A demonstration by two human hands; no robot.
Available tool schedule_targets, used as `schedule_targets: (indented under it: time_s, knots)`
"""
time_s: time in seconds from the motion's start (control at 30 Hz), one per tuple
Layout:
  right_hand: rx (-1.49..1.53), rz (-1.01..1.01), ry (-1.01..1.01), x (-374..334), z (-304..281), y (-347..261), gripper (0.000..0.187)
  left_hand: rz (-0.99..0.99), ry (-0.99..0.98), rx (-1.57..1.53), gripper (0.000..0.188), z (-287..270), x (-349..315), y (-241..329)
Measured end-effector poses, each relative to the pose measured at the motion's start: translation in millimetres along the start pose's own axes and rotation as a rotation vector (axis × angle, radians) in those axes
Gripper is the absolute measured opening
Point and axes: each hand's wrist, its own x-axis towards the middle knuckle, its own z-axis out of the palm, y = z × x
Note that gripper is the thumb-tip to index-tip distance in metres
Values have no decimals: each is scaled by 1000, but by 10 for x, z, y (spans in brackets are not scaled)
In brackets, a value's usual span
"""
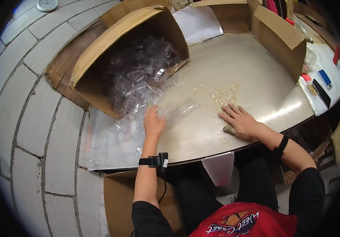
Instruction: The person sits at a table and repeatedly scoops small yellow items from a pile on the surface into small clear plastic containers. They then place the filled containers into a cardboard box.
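My left hand (153,121) reaches to the near edge of a heap of small clear plastic cases (132,93), thumb held apart from the fingers. Its fingertips meet the see-through cases, and no case shows plainly in its grasp. To its right, a clear case (187,107) lies on the metal tabletop (201,138). My right hand (241,121) lies palm down with fingers spread at the near side of a loose pile of thin gold-coloured pins (225,94). A dark cover wraps its thumb. More pins are scattered around that hand.
A large cardboard box (174,29) on its side surrounds the case heap at the left. Cardboard walls (278,43) edge the table's far right. Beyond them, a phone (321,93) and a blue device (324,79) rest on a white surface. Another cardboard box (118,197) stands below the front edge.
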Motion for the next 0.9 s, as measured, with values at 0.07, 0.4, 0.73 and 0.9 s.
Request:
schedule_targets:
  time_s: [0.07,0.4,0.73,0.9]
  knots:
    - [-13,43,48,-5,55,-40,62,-24,50,-17,37,-10,-55,10]
    - [476,270,360,-121,288,-60,59,-288,229,-898,8,-284,-1157,338]
    - [-8,67,155,108,343,-501,68,-181,-723,-1106,9,227,-3082,566]
    - [10,162,210,154,310,-374,72,-75,-1337,-1624,19,166,-3261,451]
